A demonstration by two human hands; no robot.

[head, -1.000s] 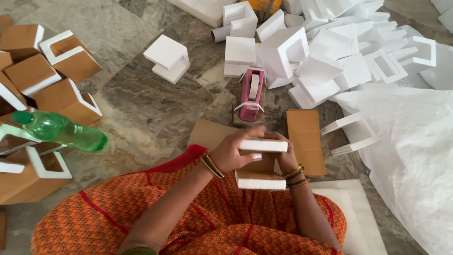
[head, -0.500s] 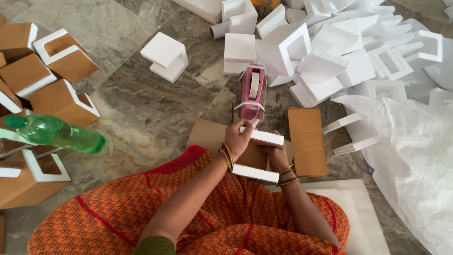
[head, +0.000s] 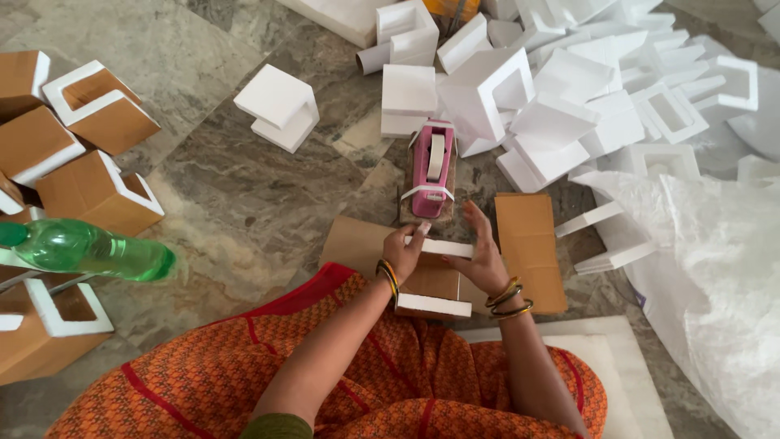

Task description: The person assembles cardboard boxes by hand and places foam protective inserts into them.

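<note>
I hold a white foam U-shaped block wrapped in brown cardboard (head: 431, 283) over my lap. My left hand (head: 402, 248) grips its upper white edge on the left side. My right hand (head: 481, 250) rests on its right side, fingers stretched up toward the pink tape dispenser (head: 433, 168), which stands on the floor just beyond the block. A flat brown cardboard sheet (head: 530, 244) lies to the right of my right hand, and another sheet (head: 353, 244) pokes out to the left under the block.
A heap of white foam pieces (head: 569, 89) fills the far right; one separate foam block (head: 278, 106) lies mid-left. Cardboard-wrapped blocks (head: 89, 162) are stacked at left beside a green plastic bottle (head: 89, 248). A white sack (head: 715, 276) lies at right, a white board (head: 617, 366) near my knee.
The block has shifted slightly toward the dispenser. My right hand has stretched its fingers up toward the pink tape dispenser; my left hand keeps its grip on the top edge.
</note>
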